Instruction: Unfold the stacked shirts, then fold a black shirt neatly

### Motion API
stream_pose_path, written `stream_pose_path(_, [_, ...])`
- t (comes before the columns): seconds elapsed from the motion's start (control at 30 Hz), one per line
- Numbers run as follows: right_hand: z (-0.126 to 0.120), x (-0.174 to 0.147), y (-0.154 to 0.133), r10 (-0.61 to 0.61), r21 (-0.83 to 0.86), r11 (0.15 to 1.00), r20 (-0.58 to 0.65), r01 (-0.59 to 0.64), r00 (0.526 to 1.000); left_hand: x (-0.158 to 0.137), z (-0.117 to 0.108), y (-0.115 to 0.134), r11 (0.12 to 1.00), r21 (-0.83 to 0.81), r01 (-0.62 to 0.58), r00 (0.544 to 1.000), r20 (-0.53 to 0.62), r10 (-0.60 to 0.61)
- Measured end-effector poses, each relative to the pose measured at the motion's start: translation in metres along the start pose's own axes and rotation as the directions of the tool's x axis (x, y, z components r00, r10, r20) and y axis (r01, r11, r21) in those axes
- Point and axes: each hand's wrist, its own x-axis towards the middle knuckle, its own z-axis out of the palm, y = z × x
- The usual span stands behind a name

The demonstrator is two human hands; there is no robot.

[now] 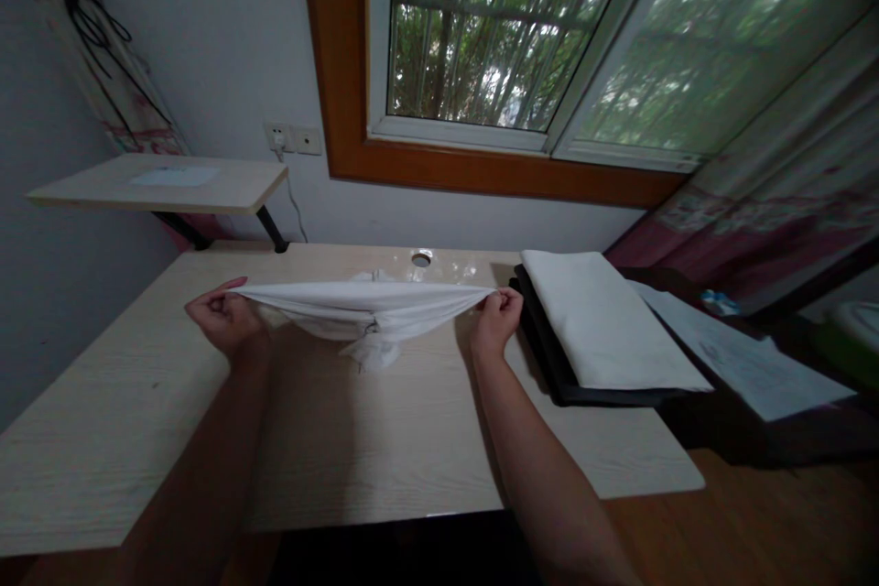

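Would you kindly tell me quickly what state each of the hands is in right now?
Left hand: closed, pinching one end of the white cloth.
Right hand: closed, pinching the cloth's other end.

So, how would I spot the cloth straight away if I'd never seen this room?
Start at the big window and drop down to the pale desk below it. Between the person's left hand and right hand stretches the white cloth. Unlike the flat white sheet to its right, it sags in folds with a crumpled bunch near its middle.
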Motion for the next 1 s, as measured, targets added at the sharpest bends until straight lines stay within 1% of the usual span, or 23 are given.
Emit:
stream_pose_path(0.1, [0.002, -0.004, -0.002, -0.066, -0.041, 0.997, 0.018, 0.067, 0.998, -0.003, 0.002, -0.007, 1.000, -0.028, -0.009, 0.999, 0.053, 0.010])
stream_pose_path(0.17, [0.001, -0.007, -0.005, -0.140, -0.092, 0.985, 0.048, 0.144, 0.989, -0.006, 0.005, -0.009, 0.999, -0.042, 0.018, 0.994, 0.109, -0.013])
stream_pose_path(0.23, [-0.001, -0.011, -0.009, -0.239, -0.142, 0.957, 0.099, 0.251, 0.966, -0.010, 0.008, -0.009, 0.997, -0.040, 0.069, 0.983, 0.173, -0.062])
stream_pose_path(0.3, [-0.003, -0.016, -0.014, -0.338, -0.173, 0.913, 0.191, 0.370, 0.922, -0.015, 0.010, -0.006, 0.993, -0.040, 0.112, 0.968, 0.230, -0.100])
stream_pose_path(0.33, [-0.003, -0.019, -0.016, -0.381, -0.175, 0.885, 0.258, 0.431, 0.888, -0.017, 0.011, -0.004, 0.991, -0.049, 0.128, 0.960, 0.257, -0.111])
stream_pose_path(0.37, [-0.003, -0.023, -0.019, -0.415, -0.165, 0.856, 0.343, 0.489, 0.843, -0.018, 0.011, -0.002, 0.987, -0.066, 0.145, 0.951, 0.285, -0.121])
stream_pose_path(0.4, [-0.002, -0.026, -0.022, -0.438, -0.145, 0.827, 0.440, 0.544, 0.784, -0.019, 0.012, 0.000, 0.982, -0.086, 0.169, 0.941, 0.311, -0.134])
stream_pose_path(0.43, [0.000, -0.030, -0.024, -0.448, -0.114, 0.800, 0.541, 0.589, 0.712, -0.020, 0.012, 0.003, 0.973, -0.108, 0.205, 0.928, 0.339, -0.157])
stream_pose_path(0.47, [0.002, -0.033, -0.026, -0.442, -0.079, 0.777, 0.638, 0.624, 0.630, -0.021, 0.011, 0.005, 0.957, -0.129, 0.259, 0.902, 0.388, -0.191])
stream_pose_path(0.5, [0.005, -0.037, -0.027, -0.419, -0.046, 0.761, 0.727, 0.647, 0.544, -0.022, 0.011, 0.007, 0.933, -0.140, 0.331, 0.853, 0.466, -0.233])
stream_pose_path(0.53, [0.008, -0.040, -0.028, -0.383, -0.021, 0.751, 0.800, 0.659, 0.462, -0.023, 0.010, 0.010, 0.901, -0.131, 0.413, 0.777, 0.566, -0.274])
stream_pose_path(0.57, [0.011, -0.043, -0.028, -0.339, -0.007, 0.748, 0.856, 0.664, 0.391, -0.024, 0.009, 0.012, 0.867, -0.095, 0.488, 0.673, 0.674, -0.305])
stream_pose_path(0.6, [0.013, -0.046, -0.028, -0.292, -0.005, 0.749, 0.895, 0.663, 0.337, -0.025, 0.008, 0.014, 0.840, -0.039, 0.542, 0.554, 0.768, -0.322])
stream_pose_path(0.63, [0.015, -0.048, -0.027, -0.246, -0.016, 0.753, 0.920, 0.658, 0.304, -0.027, 0.008, 0.015, 0.826, 0.021, 0.563, 0.444, 0.835, -0.325])
stream_pose_path(0.67, [0.016, -0.049, -0.026, -0.209, -0.034, 0.759, 0.933, 0.650, 0.292, -0.029, 0.007, 0.016, 0.832, 0.072, 0.550, 0.365, 0.875, -0.318])
stream_pose_path(0.7, [0.016, -0.049, -0.025, -0.181, -0.053, 0.765, 0.939, 0.641, 0.293, -0.032, 0.007, 0.016, 0.858, 0.104, 0.503, 0.329, 0.895, -0.301])
stream_pose_path(0.73, [0.016, -0.049, -0.024, -0.161, -0.071, 0.771, 0.940, 0.633, 0.301, -0.034, 0.007, 0.016, 0.896, 0.111, 0.430, 0.326, 0.906, -0.269])
stream_pose_path(0.8, [0.014, -0.048, -0.021, -0.122, -0.110, 0.779, 0.939, 0.617, 0.322, -0.037, 0.008, 0.013, 0.967, 0.090, 0.239, 0.359, 0.917, -0.174])
stream_pose_path(0.87, [0.012, -0.047, -0.019, -0.058, -0.173, 0.774, 0.939, 0.610, 0.340, -0.038, 0.010, 0.008, 0.996, 0.071, 0.052, 0.368, 0.926, -0.085])
stream_pose_path(0.9, [0.012, -0.047, -0.019, -0.018, -0.213, 0.762, 0.937, 0.612, 0.349, -0.038, 0.011, 0.007, 0.997, 0.074, -0.021, 0.357, 0.932, -0.062])
stream_pose_path(0.93, [0.012, -0.047, -0.020, 0.022, -0.254, 0.744, 0.934, 0.618, 0.357, -0.038, 0.011, 0.006, 0.992, 0.093, -0.081, 0.336, 0.940, -0.061])
stream_pose_path(1.0, [0.014, -0.047, -0.023, 0.093, -0.317, 0.692, 0.930, 0.648, 0.355, -0.038, 0.012, 0.006, 0.967, 0.171, -0.190, 0.275, 0.955, -0.115])
